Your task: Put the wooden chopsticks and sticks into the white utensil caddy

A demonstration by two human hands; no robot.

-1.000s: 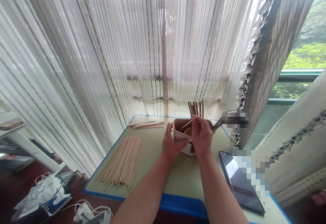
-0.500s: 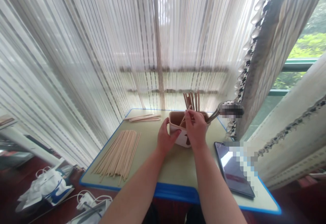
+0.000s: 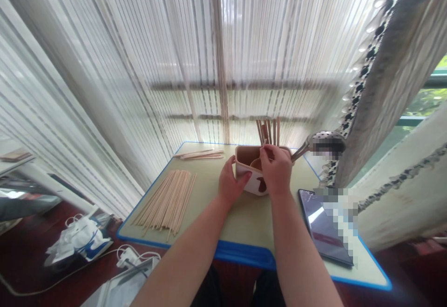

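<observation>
A white utensil holder [image 3: 253,184] with a brown inside and a dark brown mark on its front stands on the small table. My left hand [image 3: 232,184] grips its left end, thumb on the front wall and fingers around the side. Over the opening, my right hand [image 3: 278,171] pinches a pale wooden chopstick [image 3: 265,142]; only its upper tip shows. Several brown chopsticks [image 3: 269,131] stand upright at the back of the holder. A slotted metal spoon [image 3: 304,148] leans out to the right.
Many pale chopsticks [image 3: 167,200] lie fanned out on the table's left. A few more chopsticks [image 3: 200,154] lie at the back left. A dark tablet [image 3: 324,232] rests on the right. The table [image 3: 244,228] has a blue edge; a striped curtain [image 3: 195,56] hangs behind.
My right hand has shifted with the chopstick, which slanted across the left part of the opening before and now shows only at its tip. My left hand keeps its hold. The view has turned slightly.
</observation>
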